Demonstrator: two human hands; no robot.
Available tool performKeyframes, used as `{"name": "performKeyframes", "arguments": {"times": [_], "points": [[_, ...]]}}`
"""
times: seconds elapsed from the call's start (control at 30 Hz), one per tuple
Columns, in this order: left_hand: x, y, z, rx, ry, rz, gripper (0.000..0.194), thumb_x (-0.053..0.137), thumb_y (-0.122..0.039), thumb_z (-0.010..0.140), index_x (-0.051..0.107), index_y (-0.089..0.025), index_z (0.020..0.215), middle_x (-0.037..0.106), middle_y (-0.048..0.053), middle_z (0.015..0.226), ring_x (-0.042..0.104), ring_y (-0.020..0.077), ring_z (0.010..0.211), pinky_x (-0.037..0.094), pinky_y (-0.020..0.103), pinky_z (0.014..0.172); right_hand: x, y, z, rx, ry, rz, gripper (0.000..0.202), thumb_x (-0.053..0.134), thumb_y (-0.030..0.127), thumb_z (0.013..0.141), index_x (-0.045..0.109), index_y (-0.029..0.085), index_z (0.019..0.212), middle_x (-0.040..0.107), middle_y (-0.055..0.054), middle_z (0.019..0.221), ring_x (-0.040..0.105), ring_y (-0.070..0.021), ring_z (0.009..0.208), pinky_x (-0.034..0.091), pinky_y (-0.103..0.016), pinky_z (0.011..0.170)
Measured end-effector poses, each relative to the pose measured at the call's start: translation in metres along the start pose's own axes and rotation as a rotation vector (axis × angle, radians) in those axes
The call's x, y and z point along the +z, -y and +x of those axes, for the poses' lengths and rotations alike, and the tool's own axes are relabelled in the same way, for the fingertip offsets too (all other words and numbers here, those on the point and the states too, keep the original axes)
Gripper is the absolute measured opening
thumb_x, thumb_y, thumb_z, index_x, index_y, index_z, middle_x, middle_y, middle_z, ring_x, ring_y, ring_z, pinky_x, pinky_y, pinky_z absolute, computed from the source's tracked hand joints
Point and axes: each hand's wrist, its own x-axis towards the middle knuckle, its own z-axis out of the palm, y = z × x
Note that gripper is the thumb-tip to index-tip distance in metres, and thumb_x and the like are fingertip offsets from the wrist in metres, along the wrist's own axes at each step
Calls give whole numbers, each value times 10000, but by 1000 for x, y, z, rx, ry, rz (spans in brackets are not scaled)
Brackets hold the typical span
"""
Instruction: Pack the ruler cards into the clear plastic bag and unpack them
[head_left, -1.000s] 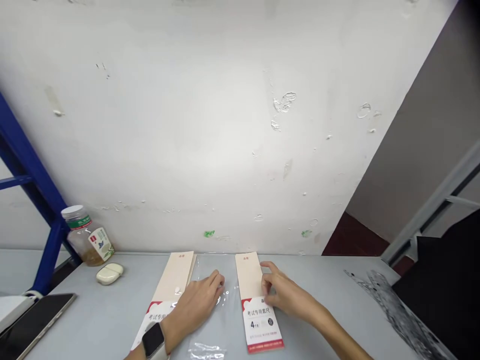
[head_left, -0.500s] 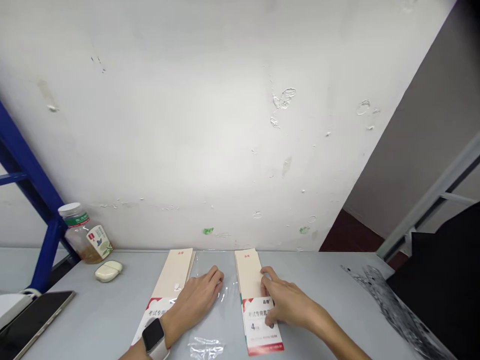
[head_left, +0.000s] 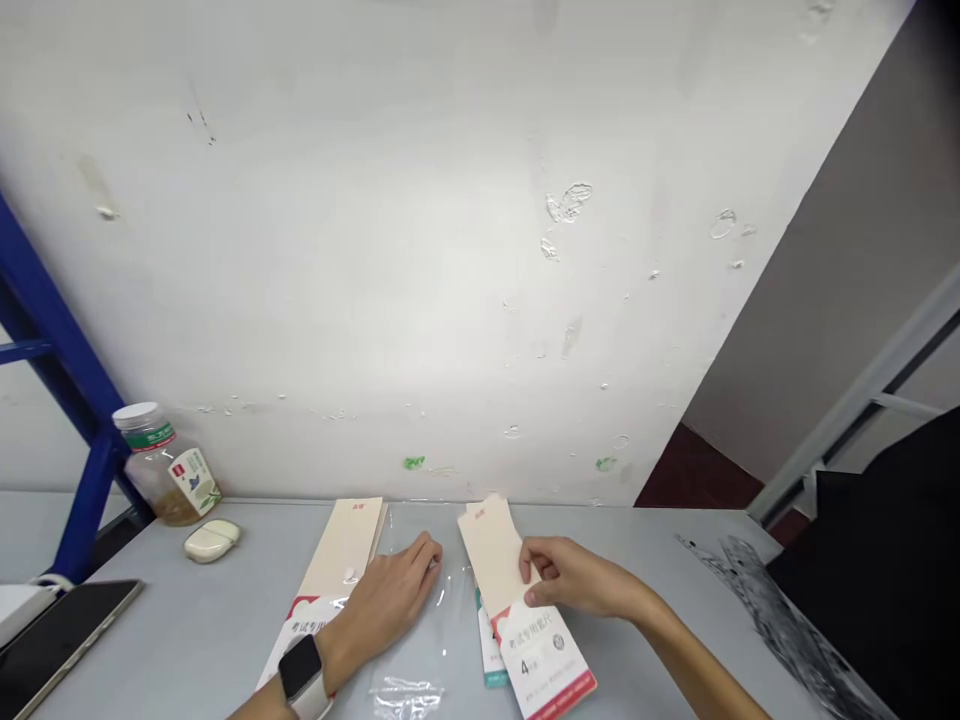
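Note:
My right hand pinches the right edge of a long cream card pack with a white, red-edged label. This pack is tilted over another with a teal-edged label, which it partly covers. My left hand, with a watch at the wrist, rests with curled fingers on a clear plastic bag; what is under the fingers, if anything, is hidden. Beside the left forearm lies another cream card pack with a red-edged label, partly covered by the wrist.
A grey table meets a white wall. At the left stand a jar with a white lid, a cream oval case and a phone near a blue metal frame. Crumpled dark-patterned plastic and black cloth are at the right.
My right hand has closed on the red-labelled card pack and turned it, its lower end swinging right. The teal-labelled pack beneath now shows more. The left hand stays nearly in place.

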Motion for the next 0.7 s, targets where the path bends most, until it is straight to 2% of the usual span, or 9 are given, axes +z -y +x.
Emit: {"name": "performKeyframes", "arguments": {"times": [0.07,0.13,0.2,0.3,0.43,0.6,0.7], "points": [[0,0,0,-17,-2,2,276,235,-288,1001,492,-236,913,598,-1,833,595,180,609,379,307,559,3,-1,4,-2,23,134,314,656,277,754,502,264,1027,470,87,649,451,-106,590,272,-210,501],[1,1,0,-27,-4,3,264,237,-281,1000,485,-235,925,604,-5,831,599,181,611,386,306,563,7,-3,8,36,31,235,538,668,303,758,377,280,1210,534,72,712,501,-117,602,272,-201,470],[2,1,0,-19,-12,11,266,234,-278,1002,487,-237,930,608,-5,854,609,180,627,387,303,565,12,-5,12,77,26,264,660,688,321,745,309,268,1283,577,48,758,520,-119,594,279,-198,450],[3,2,0,5,-38,33,274,233,-279,1010,493,-242,933,608,-10,873,615,169,633,382,295,562,19,-7,17,108,10,258,604,697,343,734,368,263,1234,580,45,752,481,-98,533,272,-193,427],[4,2,-1,43,-78,30,270,245,-281,1017,497,-241,927,615,-11,867,614,163,644,389,291,578,24,-6,20,130,-25,309,520,702,351,729,411,270,1153,502,79,691,404,-72,482,229,-179,395],[5,4,-1,31,-95,5,274,251,-292,1020,498,-236,917,611,-7,855,615,172,673,394,293,586,18,-4,14,150,-33,284,526,688,303,739,407,263,1182,502,75,679,413,-78,499,249,-170,377],[7,5,-1,22,-94,4,273,255,-292,1018,500,-232,914,604,-1,864,617,181,707,398,293,588,13,-4,9,142,25,257,530,673,276,744,409,254,1203,530,71,663,402,-78,486,263,-165,358]]}}
